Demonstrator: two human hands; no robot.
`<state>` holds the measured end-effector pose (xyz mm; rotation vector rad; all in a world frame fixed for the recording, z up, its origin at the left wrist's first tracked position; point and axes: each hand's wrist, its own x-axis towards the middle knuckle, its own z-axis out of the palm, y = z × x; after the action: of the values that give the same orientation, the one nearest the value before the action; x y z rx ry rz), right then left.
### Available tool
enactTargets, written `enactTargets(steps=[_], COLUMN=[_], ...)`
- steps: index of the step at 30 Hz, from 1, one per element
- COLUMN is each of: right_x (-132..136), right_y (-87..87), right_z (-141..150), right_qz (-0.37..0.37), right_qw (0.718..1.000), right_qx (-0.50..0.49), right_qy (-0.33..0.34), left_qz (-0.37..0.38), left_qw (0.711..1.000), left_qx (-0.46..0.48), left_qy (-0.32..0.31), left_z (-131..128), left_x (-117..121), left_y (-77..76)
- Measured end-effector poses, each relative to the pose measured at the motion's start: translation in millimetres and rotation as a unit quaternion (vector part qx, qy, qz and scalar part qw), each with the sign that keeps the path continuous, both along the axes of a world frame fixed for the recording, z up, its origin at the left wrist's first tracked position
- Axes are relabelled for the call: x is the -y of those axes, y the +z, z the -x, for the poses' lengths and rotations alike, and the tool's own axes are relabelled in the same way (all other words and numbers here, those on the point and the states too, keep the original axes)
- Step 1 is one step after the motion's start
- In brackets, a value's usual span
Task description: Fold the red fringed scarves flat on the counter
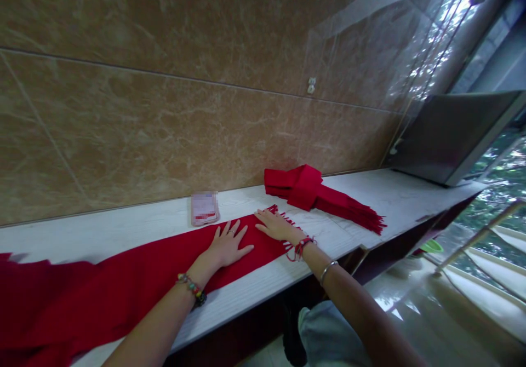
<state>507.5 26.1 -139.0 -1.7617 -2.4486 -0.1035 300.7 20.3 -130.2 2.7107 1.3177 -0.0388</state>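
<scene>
A long red scarf [164, 263] lies stretched along the white counter, bunched and wrinkled at the left and flat towards its fringed right end. My left hand [228, 246] rests flat on it with fingers spread. Nearer the fringe, my right hand [279, 227] also lies flat on the cloth, fingers stretched out. Neither hand grips anything. Just beyond my right hand sits a second red scarf [306, 189], folded and wrapped over itself into a knot-like shape, its fringe pointing right. It is apart from both hands.
A phone-like flat object [204, 208] with a blurred face lies against the tiled wall. The white counter [246, 194] runs right to a large grey appliance or screen [452, 134]. A wall socket [311, 85] is above. A railing [480, 233] stands at the right.
</scene>
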Motion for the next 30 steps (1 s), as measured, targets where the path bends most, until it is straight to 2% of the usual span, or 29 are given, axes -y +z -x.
enactTargets(steps=[3,7,9,12,15,19,25,27,30], right_x=[1,4,4,3,4,7,3,3,2], right_y=[-8.0,-7.0,-3.7,-2.2,-6.7,-13.2,-17.9,-19.8,-22.3], right_z=[-23,-47,-41,-15,11,16,7,4,-6], right_qz=[0.005,-0.012,-0.038,-0.079,-0.060,-0.025,-0.041,-0.043,-0.044], right_qw=[0.999,0.995,0.995,0.996,0.996,0.998,0.998,0.998,0.999], right_qx=[-0.004,-0.006,-0.006,-0.028,-0.044,-0.031,-0.006,-0.001,0.005], right_qy=[-0.052,-0.094,-0.089,-0.020,0.040,0.038,0.044,0.042,0.025], left_qz=[0.010,0.006,0.005,0.009,0.017,0.024,0.002,-0.005,-0.010], left_qw=[1.000,1.000,1.000,1.000,1.000,1.000,0.999,0.999,1.000], left_qx=[-0.002,0.014,0.020,0.023,0.014,-0.016,-0.034,-0.033,-0.028], left_qy=[-0.002,0.010,0.015,0.014,0.004,-0.002,0.021,0.023,0.010], left_z=[1,2,2,0,4,35,99,106,100], left_x=[3,5,5,3,4,13,35,37,34], left_y=[2.5,0.5,-1.8,-2.7,0.7,7.3,9.2,8.2,6.2])
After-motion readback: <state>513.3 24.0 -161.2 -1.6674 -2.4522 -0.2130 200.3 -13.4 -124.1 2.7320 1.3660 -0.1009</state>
